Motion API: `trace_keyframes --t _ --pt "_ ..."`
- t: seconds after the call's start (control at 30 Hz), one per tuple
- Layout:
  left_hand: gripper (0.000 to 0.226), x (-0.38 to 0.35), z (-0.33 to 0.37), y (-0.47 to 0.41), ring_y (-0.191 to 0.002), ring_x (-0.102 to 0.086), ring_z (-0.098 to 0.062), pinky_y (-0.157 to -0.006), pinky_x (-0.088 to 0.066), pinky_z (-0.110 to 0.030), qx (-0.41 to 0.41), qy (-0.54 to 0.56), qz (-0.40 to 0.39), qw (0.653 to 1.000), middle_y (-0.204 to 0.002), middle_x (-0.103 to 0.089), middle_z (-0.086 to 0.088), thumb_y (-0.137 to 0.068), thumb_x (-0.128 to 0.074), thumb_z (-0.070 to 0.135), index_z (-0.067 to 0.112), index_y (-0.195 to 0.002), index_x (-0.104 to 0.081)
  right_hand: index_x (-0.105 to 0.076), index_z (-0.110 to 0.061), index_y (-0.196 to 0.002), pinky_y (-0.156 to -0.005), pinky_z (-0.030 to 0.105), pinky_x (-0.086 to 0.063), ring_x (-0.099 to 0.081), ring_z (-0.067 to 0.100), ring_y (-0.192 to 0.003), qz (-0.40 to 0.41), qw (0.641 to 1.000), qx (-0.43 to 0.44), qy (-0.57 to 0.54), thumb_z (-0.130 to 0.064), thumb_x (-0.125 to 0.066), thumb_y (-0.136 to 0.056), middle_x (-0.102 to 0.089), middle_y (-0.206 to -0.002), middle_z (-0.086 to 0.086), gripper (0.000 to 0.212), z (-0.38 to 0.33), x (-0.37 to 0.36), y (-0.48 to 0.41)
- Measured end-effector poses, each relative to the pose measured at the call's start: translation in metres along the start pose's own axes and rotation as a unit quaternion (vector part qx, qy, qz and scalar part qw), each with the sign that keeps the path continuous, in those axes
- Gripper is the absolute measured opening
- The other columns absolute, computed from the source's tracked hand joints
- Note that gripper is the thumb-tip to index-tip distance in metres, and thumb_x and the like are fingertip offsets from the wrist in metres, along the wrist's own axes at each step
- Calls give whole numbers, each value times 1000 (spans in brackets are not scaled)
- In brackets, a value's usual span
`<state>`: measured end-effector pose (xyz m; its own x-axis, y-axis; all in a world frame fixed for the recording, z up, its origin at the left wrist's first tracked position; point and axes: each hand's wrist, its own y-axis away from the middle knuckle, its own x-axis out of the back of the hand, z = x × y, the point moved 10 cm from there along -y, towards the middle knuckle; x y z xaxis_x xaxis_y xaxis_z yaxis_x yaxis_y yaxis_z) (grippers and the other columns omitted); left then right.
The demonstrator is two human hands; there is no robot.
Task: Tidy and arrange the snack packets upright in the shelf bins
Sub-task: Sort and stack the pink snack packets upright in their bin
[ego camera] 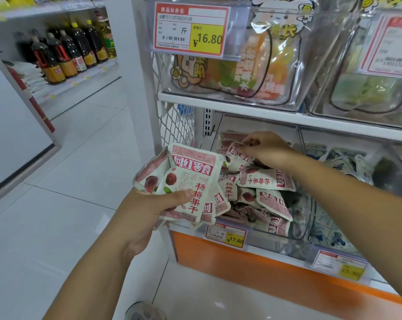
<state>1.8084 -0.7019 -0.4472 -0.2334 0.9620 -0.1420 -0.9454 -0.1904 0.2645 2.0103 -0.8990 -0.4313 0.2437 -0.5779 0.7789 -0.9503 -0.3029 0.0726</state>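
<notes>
My left hand [149, 204] is gripping a fanned stack of red-and-white packets [190, 179], thumb lying across the front one and fingers curled round the back. I am holding it just outside the left front corner of the clear bin [264, 239], faces towards me. I judge that is so the gathered ones are squared together and out of the way while the bin is being sorted.

My right hand [268, 147] is reaching into that bin, thumb and fingertips pinching the top edge of a single packet [238, 158] at the back left. Taking it by the seam is letting it hang straight, which I think is suiting an upright placing.

Below that hand the loose packets [267, 181] are lying flat and criss-crossed, some face up and some sideways, so I am reckoning the job is only partly done here. A yellow price tag [226, 235] is hanging on the bin's front.

To the right, a neighbouring bin is holding blue-and-white packets [340, 158], also jumbled. Above, the white shelf [218, 100] is carrying cartoon-printed bags [253, 65] behind a large price card [190, 28]. Off to the left, dark bottles [63, 54] are standing on another shelf across the tiled floor [56, 227]
</notes>
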Motion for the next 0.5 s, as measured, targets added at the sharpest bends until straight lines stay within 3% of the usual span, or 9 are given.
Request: trace_keyframes --t 0.1,0.2,0.33,0.43,0.5 --pt "51 0 -2 -1 -96 -73 -30 -96 -50 -59 4 -1 -2 1000 -106 -75 -7 -64 -77 11 17 -115 -71 -65 -26 -80 -58 23 -41 -61 8 -73 26 999 -9 -23 -63 -67 -77 -64 -84 -10 37 -1 4 0" --pt "51 1 -3 -1 -96 -73 -30 -96 -50 -59 5 -1 0 1000 -106 -75 -7 -64 -78 11 17 -114 -71 -60 -14 -84 -44 23 -49 -67 13 -56 25 999 -13 -20 -50 -76 -75 -67 -81 0 41 -6 -9 2" --pt "52 -2 0 -1 -97 -72 -32 -94 -51 -60 -10 -2 -8 1000 -108 -75 -8 -67 -76 8 15 -118 -69 -47 -17 -95 -58 43 -59 -69 23 -56 8 999 -27 38 -57 -65 -81 -65 -80 4 47 -11 -26 -4" --pt "52 0 1 -1 -95 -73 -32 -83 -58 -53 -21 -1 -11 1000 -106 -75 -9 -67 -75 6 15 -118 -68 -49 -16 -93 -47 34 -51 -62 14 -56 127 991 -49 -9 -55 -59 -87 -57 -75 -6 40 -6 -5 -13" --pt "51 1 2 -2 -94 -73 -30 -79 -60 -46 -26 2 -13 1000 -105 -75 -8 -68 -74 6 15 -117 -68 -45 -17 -94 -44 28 -45 -61 13 -53 148 985 -71 -50 -56 -60 -87 -57 -76 -5 42 0 -10 -12"
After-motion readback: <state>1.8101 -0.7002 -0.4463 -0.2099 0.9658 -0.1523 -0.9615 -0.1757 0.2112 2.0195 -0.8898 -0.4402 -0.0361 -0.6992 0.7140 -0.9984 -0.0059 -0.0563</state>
